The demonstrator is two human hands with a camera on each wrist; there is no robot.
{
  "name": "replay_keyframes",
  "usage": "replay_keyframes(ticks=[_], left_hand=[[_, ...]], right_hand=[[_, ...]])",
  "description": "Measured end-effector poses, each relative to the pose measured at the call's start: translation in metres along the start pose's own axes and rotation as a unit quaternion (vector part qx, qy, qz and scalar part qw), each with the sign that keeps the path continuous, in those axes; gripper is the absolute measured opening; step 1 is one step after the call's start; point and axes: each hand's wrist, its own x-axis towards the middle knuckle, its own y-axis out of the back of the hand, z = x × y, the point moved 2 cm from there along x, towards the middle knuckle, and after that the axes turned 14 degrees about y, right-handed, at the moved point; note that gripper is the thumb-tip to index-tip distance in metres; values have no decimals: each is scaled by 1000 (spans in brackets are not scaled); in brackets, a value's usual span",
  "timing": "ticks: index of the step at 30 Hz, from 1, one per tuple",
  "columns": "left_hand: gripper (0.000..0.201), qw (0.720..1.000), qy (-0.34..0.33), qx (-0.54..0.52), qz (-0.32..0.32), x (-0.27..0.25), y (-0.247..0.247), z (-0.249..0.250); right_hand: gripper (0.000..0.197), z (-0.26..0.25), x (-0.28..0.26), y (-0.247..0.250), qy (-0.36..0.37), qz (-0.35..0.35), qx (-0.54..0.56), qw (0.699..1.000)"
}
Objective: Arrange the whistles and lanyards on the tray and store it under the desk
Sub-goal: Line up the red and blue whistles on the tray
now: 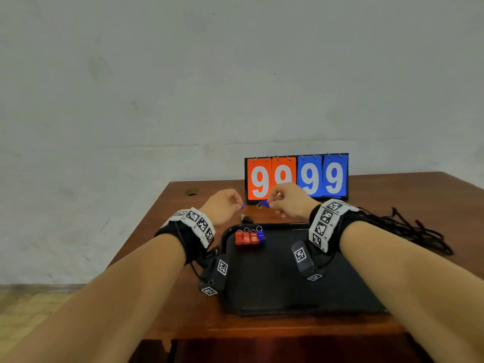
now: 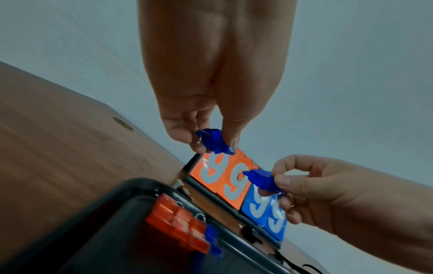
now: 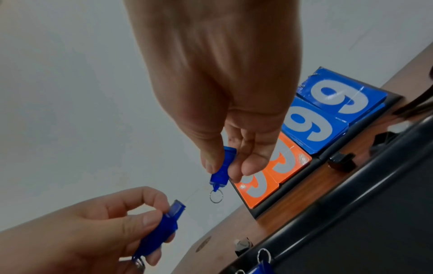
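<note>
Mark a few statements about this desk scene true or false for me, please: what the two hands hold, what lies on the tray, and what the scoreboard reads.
1. Each hand holds a small blue plastic whistle: the left hand holds one and the right hand holds another. True.
2. The flat black plastic tray already holds four whistles in a row. True.
3. All the whistles in that row are blue. False: three are red and one is blue.
4. The flip scoreboard reads 0 on every card. False: each of its two orange and two blue cards shows a 9.
5. The black cord lanyards lie on the tray. False: they lie in a heap on the brown wooden desk, right of the tray.
</note>
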Motion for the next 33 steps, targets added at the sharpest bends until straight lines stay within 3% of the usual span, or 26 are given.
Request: replay_keyframes(ticks=[2,7,11,21,24,28,33], left_hand=[[8,1000,0,-27,-13,-13,-5,14],[39,997,9,-62,-53,-40,-20,44],[31,994,15,-76,-73,-58,-27,66],[22,994,33,-80,-70,-77,-39,85],[28,992,48,-81,-87,-76,-42,85],[36,989,29,-87,-119,-77,-45,85],[24,989,11,-75,-124,-76,-47,82]], right_hand=[[3,-7,-14,10,-7,-2,13,1000],[13,-14,-47,31,-34,-5,48,998],[22,-15,-70,45,-44,-10,71,996],[23,-16,-99,59,-69,4,104,992],[25,-19,-104,57,-69,9,151,986],[17,-21,-108,55,-54,-3,178,983],[19,-15,-105,52,-65,-9,183,981]])
